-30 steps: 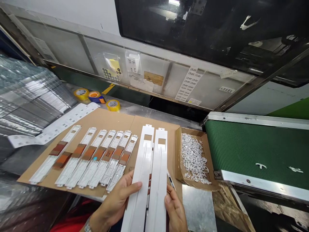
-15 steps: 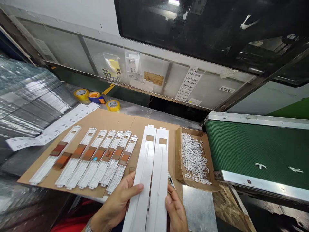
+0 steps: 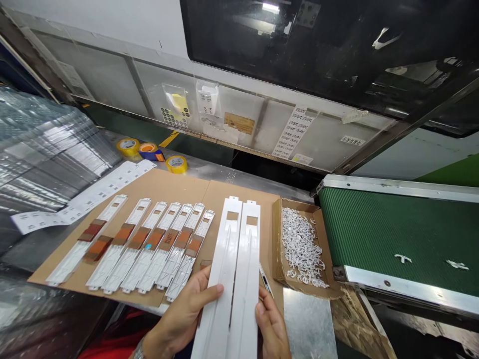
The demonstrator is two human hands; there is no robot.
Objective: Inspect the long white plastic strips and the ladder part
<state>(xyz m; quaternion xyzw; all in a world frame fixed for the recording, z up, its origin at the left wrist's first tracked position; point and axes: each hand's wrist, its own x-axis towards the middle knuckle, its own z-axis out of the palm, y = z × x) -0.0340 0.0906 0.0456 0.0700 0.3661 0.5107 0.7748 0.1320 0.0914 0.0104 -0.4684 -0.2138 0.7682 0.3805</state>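
Observation:
My left hand (image 3: 179, 314) and my right hand (image 3: 271, 324) hold a pair of long white plastic strips (image 3: 232, 269) side by side, with thumbs on top and lower ends out of view. Each strip has a rectangular window near its far end. Beyond them, several similar white strips (image 3: 149, 249) with orange-brown pads lie in a slanted row on a cardboard sheet (image 3: 175, 189). A small pen-like metal tool (image 3: 265, 279) lies close to my right hand, partly hidden by the held strips.
A cardboard tray of small white plastic clips (image 3: 277, 244) stands right of the strips, next to a green conveyor belt (image 3: 389, 234) carrying two clips. Tape rolls (image 3: 127, 146), printed label sheets (image 3: 101, 194), a plastic-wrapped stack (image 3: 48, 144) and a metal plate (image 3: 309, 324) surround the sheet.
The two held strips have swung slightly and now lie closer together. The whole view has shifted a little, and my hands keep their hold.

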